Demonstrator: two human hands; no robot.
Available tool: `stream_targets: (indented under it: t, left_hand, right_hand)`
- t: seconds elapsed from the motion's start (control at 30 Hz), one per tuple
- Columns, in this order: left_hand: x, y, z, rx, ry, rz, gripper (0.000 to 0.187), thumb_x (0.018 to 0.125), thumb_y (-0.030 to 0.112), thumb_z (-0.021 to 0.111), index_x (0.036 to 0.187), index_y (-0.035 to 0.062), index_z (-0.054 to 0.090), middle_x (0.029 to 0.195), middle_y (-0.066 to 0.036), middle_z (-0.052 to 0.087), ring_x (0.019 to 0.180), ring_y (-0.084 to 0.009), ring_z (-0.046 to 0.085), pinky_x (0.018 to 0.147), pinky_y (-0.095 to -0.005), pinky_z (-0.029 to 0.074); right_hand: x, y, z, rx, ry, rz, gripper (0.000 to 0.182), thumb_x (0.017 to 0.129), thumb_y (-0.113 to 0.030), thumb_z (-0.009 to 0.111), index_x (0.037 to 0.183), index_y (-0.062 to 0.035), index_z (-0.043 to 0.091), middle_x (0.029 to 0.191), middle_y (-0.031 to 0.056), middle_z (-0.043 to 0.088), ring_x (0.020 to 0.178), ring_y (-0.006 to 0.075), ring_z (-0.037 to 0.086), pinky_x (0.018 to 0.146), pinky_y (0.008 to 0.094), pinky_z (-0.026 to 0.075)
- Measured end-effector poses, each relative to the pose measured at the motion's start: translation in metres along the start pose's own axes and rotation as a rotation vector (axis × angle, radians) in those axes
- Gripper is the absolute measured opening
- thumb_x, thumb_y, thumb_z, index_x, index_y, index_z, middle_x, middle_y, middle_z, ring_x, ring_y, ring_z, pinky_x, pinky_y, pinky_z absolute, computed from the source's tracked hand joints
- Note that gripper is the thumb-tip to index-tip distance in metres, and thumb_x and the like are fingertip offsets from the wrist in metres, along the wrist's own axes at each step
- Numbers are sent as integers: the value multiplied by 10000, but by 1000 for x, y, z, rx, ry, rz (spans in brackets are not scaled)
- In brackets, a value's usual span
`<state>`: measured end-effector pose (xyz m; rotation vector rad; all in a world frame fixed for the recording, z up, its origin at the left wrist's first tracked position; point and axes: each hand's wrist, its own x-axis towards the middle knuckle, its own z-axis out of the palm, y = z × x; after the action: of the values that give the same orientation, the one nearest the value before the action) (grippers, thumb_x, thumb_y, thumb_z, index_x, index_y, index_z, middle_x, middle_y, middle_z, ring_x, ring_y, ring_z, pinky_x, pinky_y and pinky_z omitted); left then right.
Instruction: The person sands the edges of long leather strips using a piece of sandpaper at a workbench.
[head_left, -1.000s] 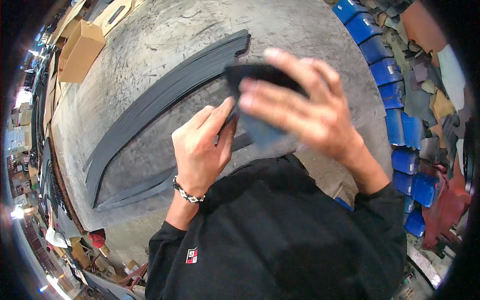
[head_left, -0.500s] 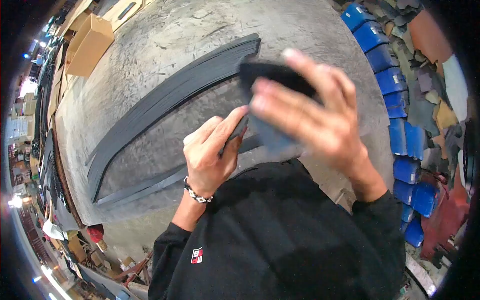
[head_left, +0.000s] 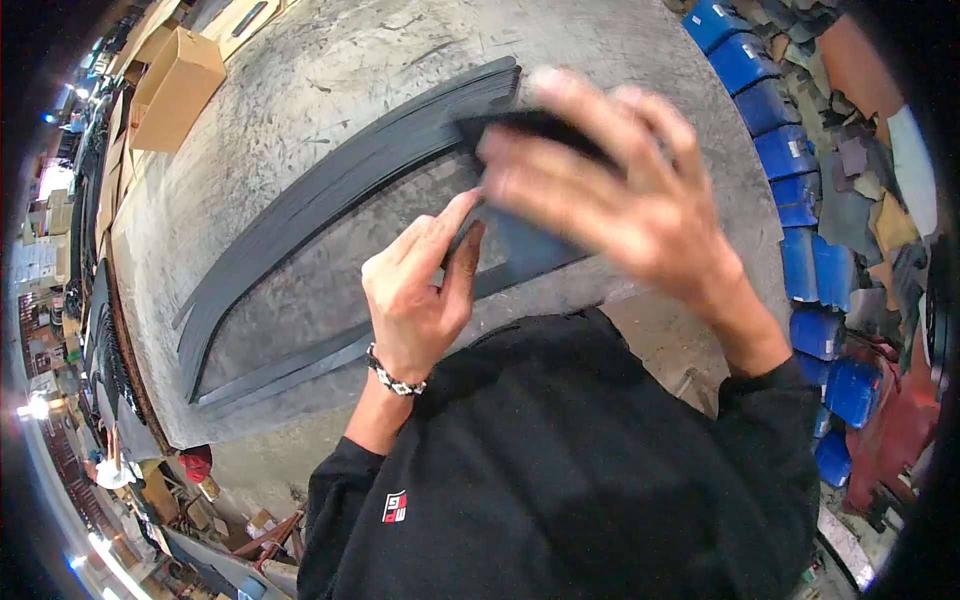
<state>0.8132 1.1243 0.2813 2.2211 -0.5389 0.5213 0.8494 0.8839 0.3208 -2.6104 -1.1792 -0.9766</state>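
Observation:
My left hand (head_left: 415, 275), with a beaded bracelet at its wrist, pinches a dark grey strip (head_left: 460, 240) between thumb and index finger. My right hand (head_left: 625, 195) is smeared by motion; its fingers are bent over a floppy black and blue-grey piece (head_left: 530, 245), whose material I cannot make out. This piece hangs just right of the left fingertips. Behind the hands lies a stack of long, curved dark grey strips (head_left: 300, 205) on the grey worktable (head_left: 330, 95). A separate dark strip (head_left: 320, 360) runs along the near edge, partly hidden behind my left hand.
An open cardboard box (head_left: 178, 95) stands at the table's far left corner. Along the right side runs a row of blue bins (head_left: 765, 105), with scraps of coloured sheet material (head_left: 865, 210) beyond them. A red object (head_left: 196, 462) shows below the left table edge.
My right hand has moved slightly up and left with the dark piece, still blurred. My left hand has shifted a little left and up, keeping its pinch.

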Motion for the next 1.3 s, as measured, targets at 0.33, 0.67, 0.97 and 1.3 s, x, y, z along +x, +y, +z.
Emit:
stream_targets:
  t: [0.33,0.67,0.97,1.3]
  left_hand:
    - [8,10,-4,-286,-23,-151,241,985,71,761,1217,11,786,837,-103,747,642,-123,627,594,-257,468]
    - [-2,-3,-3,-603,-44,-335,225,1034,142,744,1222,38,812,695,55,607,575,-3,396,518,-228,276]
    - [4,-7,5,-151,-1,60,366,882,-28,761,1243,29,767,840,-121,645,643,-247,593,577,-347,468]
    - [-1,6,5,-20,-73,-5,510,810,-67,774,1303,64,744,842,-136,603,650,-295,589,608,-395,502]
  right_hand:
    - [6,15,-8,113,43,195,393,975,-9,653,1316,-157,779,1392,43,755,1344,241,640,1093,351,463]
    - [-60,2,22,2143,519,1166,503,1051,-179,684,1489,38,566,1379,250,697,1154,259,737,986,389,601]
    - [-13,-14,-17,319,12,214,376,918,-168,732,1287,-189,801,1377,11,764,1449,326,576,1229,522,376]
    - [-17,24,11,-1,-45,55,419,943,-257,666,1352,-256,762,1458,-49,716,1462,259,566,1221,480,360]
